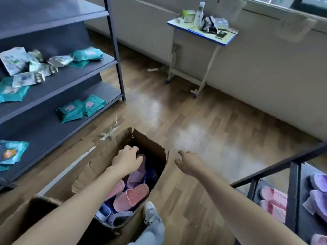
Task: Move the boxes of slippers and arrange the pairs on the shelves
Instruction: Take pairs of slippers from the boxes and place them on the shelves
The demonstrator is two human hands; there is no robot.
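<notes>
box (113,156): brown corrugated cardboard, matt, torn ragged edges. slippers (131,196) inside: soft cloth, ribbed pink and lilac (fuzzy look). floor (203,124): wood-look laminate, glossy, pale glare patches. shelving (113,41): dark painted metal, matt. packets (88,54) on it: shiny teal and silvery plastic film. side table (228,40): smooth white top, blue edging.

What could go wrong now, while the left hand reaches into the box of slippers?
1. The slippers lie jumbled in the cardboard box, so the left hand, closing on a purple slipper, may lift a single one or a mismatched pair.
2. The right hand hangs empty beside the box, so nothing steadies it; its torn flap might catch the forearm.
</notes>
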